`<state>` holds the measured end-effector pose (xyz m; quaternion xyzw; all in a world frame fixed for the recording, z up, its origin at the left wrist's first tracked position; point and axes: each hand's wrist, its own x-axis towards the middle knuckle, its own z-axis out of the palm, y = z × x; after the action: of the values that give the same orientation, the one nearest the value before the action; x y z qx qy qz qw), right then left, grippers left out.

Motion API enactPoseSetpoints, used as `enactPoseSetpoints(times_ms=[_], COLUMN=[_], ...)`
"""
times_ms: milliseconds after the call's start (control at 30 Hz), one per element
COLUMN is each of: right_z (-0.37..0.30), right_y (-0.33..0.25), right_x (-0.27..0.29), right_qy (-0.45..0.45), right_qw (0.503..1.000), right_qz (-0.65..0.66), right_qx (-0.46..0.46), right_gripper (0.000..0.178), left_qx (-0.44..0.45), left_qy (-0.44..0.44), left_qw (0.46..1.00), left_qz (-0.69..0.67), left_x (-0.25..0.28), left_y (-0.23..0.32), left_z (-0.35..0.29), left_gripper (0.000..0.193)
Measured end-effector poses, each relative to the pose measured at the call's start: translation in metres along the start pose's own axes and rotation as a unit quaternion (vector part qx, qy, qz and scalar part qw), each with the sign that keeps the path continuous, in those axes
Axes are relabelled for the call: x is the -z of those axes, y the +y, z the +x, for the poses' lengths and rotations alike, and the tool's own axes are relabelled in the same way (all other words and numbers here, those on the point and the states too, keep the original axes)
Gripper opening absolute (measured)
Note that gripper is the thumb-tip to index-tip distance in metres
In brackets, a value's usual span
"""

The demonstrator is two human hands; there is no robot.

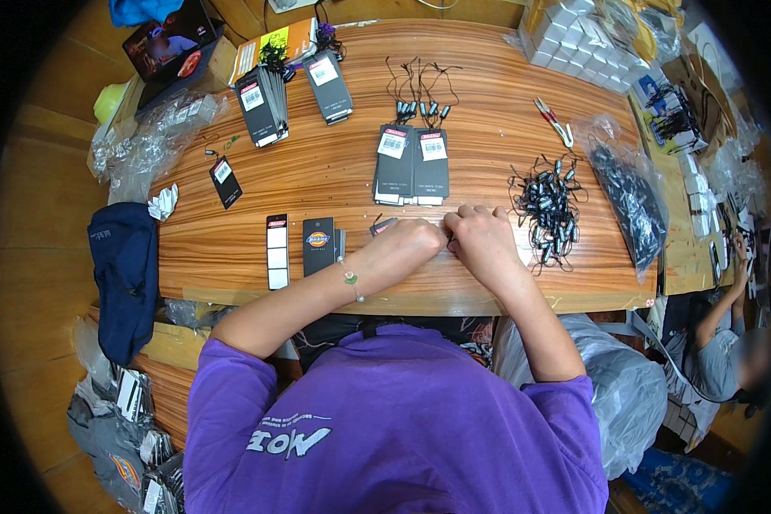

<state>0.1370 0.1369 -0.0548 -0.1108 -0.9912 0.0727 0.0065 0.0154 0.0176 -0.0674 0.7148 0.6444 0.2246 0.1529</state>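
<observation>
My left hand [413, 243] and my right hand [485, 243] meet near the table's front edge, both with curled fingers pressed together. A grey hang tag [383, 226] pokes out from behind my left hand, which covers most of it. Something small and dark shows at the fingertips between the hands; its kind is hidden. Just beyond them lie two stacks of dark grey hang tags [395, 167] with white stickers and black strings [419, 81] fanned out above. Right of my right hand is a heap of black tag strings [546, 210] with small plastic ends.
A sticker strip [277, 253] and a dark tag [319, 245] lie left of my hands. Strung tag bundles [261, 107] rest at the far left. Red-handled snips [555, 122] and a plastic bag of black strings [630, 201] lie right. Another person's arm [723, 295] shows far right.
</observation>
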Motion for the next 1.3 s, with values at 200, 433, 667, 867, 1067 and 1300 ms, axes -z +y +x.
enactPoseSetpoints(times_ms=[200, 433, 667, 867, 1067, 1300], right_z=[0.0007, 0.0021, 0.0024, 0.0023, 0.0026, 0.0029], right_y=[0.0003, 0.0001, 0.0003, -0.0009, -0.0007, 0.0005], right_x=[-0.0048, -0.0021, -0.0025, -0.0003, -0.0001, -0.0013], right_qy=[0.003, -0.02, -0.018, -0.019, -0.019, -0.014], right_qw=[1.0, 1.0, 1.0, 1.0, 1.0, 1.0], right_qz=[-0.007, 0.0, -0.005, 0.005, 0.008, 0.013], right_qx=[-0.005, -0.007, -0.008, -0.009, -0.01, -0.004], right_gripper=[0.015, 0.015, 0.016, 0.016, 0.017, 0.018], left_qx=[-0.002, -0.001, 0.001, 0.01, 0.007, 0.014], left_qy=[-0.006, -0.003, -0.014, -0.029, -0.029, -0.035], left_qw=[1.0, 1.0, 1.0, 0.999, 0.999, 0.999], left_qz=[0.005, 0.017, 0.022, 0.027, 0.034, 0.022], left_x=[0.0006, 0.0004, -0.0001, 0.0017, -0.0013, 0.0002], left_y=[-0.0001, 0.0001, 0.0002, 0.0016, -0.0012, -0.0011], left_z=[0.0001, -0.0007, 0.0008, 0.0017, 0.0005, 0.0012], left_gripper=[0.006, 0.006, 0.006, 0.007, 0.007, 0.007])
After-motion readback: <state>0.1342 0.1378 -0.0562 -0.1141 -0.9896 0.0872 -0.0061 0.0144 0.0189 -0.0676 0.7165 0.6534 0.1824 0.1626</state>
